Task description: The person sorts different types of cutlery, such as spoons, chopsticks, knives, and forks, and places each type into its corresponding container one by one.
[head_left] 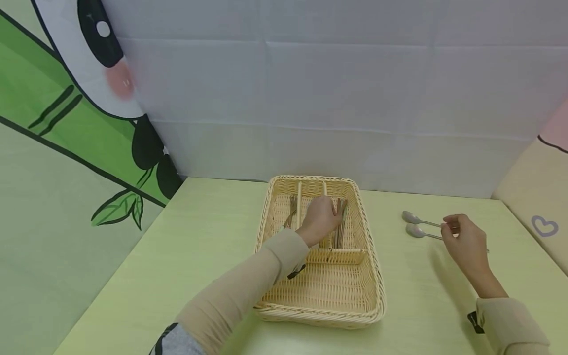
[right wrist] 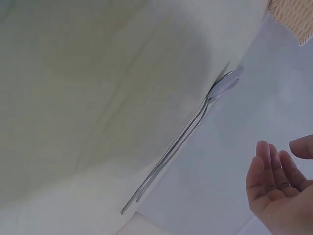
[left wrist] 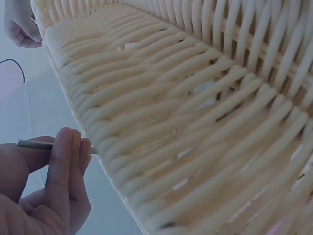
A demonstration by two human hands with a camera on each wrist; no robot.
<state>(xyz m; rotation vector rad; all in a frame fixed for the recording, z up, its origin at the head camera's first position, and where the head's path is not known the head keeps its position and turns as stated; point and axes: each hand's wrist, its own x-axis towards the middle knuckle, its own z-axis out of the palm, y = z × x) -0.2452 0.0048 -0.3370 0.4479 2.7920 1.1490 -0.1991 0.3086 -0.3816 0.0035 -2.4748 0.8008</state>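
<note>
A pale cream woven wicker basket [head_left: 372, 276], rectangular with thin dividers, is the landmark here; its far part is split into narrow lengthwise compartments, its near part is one wide compartment showing only bare weave. The left hand [head_left: 320, 218] reaches into the far part, over the middle and right narrow compartments, where dark slender metal cutlery [head_left: 340, 228] lies lengthwise; a few more pieces, seemingly forks [head_left: 291, 211], lie in the left compartment. In the left wrist view the left hand [left wrist: 46, 188] has its fingers [left wrist: 63, 161] together and its thumb pinching a thin grey metal handle [left wrist: 32, 144] just beside the basket's woven wall [left wrist: 195, 122]; which piece the handle belongs to cannot be told.

To the right of the basket, well apart from it, two silver long-handled metal spoons [head_left: 419, 226] lie side by side on the surface, bowls pointing toward the basket; the right hand [head_left: 466, 241] is over their handles, fingers loosely bent, and whether it touches them cannot be told from the head view. In the right wrist view the right hand [right wrist: 279, 188] shows relaxed, parted fingers holding nothing, with the spoons [right wrist: 195, 125] apart from it.

The surface [head_left: 199, 246] is a smooth light yellow-green tabletop; behind the basket hangs a creased pale grey-white cloth [head_left: 333, 98]; to the basket's left stands a green panel with a cartoon panda and bamboo [head_left: 66, 123]; to its far right a beige panel with a small heart outline [head_left: 546, 226].
</note>
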